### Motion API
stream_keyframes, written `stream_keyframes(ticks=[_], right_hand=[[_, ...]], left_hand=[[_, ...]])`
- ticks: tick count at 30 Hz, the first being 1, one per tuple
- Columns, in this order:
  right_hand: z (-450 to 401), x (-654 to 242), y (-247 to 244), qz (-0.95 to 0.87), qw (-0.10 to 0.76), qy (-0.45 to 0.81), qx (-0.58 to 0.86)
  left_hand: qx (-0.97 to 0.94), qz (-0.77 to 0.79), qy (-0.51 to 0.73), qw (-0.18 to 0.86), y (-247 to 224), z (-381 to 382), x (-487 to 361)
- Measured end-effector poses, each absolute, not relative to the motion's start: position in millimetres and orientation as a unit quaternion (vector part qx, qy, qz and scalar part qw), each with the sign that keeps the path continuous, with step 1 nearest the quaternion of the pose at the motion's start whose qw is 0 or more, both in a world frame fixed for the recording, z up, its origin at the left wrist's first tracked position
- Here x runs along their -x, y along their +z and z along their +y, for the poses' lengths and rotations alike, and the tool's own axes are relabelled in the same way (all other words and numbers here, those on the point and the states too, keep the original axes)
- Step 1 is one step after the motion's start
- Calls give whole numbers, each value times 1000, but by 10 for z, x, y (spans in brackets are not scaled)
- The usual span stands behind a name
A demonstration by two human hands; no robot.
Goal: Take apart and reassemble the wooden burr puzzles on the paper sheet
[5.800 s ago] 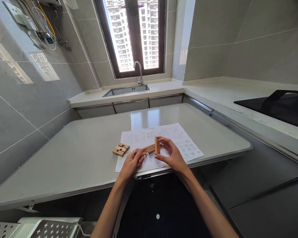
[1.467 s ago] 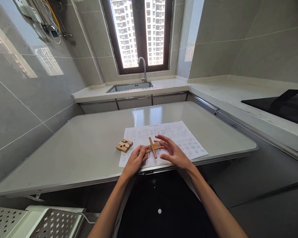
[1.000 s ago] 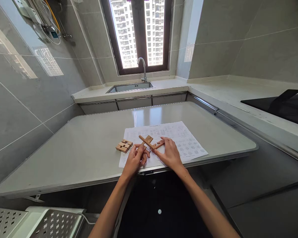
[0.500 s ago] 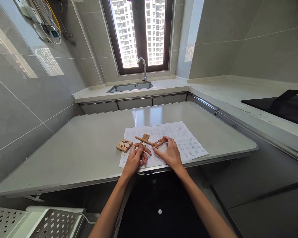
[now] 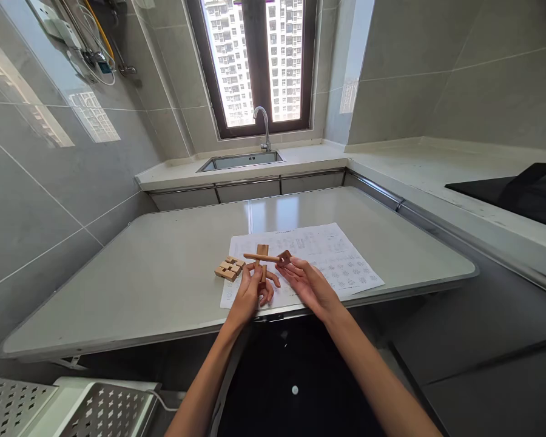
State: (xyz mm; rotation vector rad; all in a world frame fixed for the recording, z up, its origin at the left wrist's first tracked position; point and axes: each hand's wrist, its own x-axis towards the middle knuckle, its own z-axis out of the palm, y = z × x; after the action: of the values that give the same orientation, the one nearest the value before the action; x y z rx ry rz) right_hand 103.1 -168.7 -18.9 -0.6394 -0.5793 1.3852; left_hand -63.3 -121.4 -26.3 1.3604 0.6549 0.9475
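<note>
My left hand point(image 5: 253, 292) is closed on flat wooden pieces point(image 5: 262, 249) that stand up above its fingers, over the printed paper. My right hand point(image 5: 306, 282) pinches a notched wooden piece point(image 5: 284, 258) between thumb and fingers. A thin wooden strip point(image 5: 260, 257) lies crosswise between the two hands, over the left hand's pieces and reaching the notched piece. Whether they interlock cannot be made out. Left of my left hand, a small group of wooden blocks point(image 5: 230, 267) rests on the table and the paper's edge. The white paper point(image 5: 346, 258) shows printed diagrams.
The pale table point(image 5: 164, 273) reaches back to a counter with a sink point(image 5: 241, 160) and faucet point(image 5: 266, 130). On the right counter lies a black panel point(image 5: 514, 191). A white perforated unit point(image 5: 104, 409) stands below the table at lower left.
My right hand has turned its notched piece, which now points upward and sits closer to my left hand. The thin strip has swung to nearly level. The view has shifted slightly.
</note>
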Motion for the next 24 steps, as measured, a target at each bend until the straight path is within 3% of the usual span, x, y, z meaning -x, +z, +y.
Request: stream_keyframes(ticks=[7,17,24], right_hand=[[-1699,-1008,-171,-283,673,630,265],[-1710,-994,-221,-349,641,582,360],[-1750,-988,-199,-385,633,578,342]], left_hand=[[-646,289,389,589,-210,-1280,613],[-752,310,317,487,-211,-1293,623],[-757,292,281,512,-95,-1342,631]])
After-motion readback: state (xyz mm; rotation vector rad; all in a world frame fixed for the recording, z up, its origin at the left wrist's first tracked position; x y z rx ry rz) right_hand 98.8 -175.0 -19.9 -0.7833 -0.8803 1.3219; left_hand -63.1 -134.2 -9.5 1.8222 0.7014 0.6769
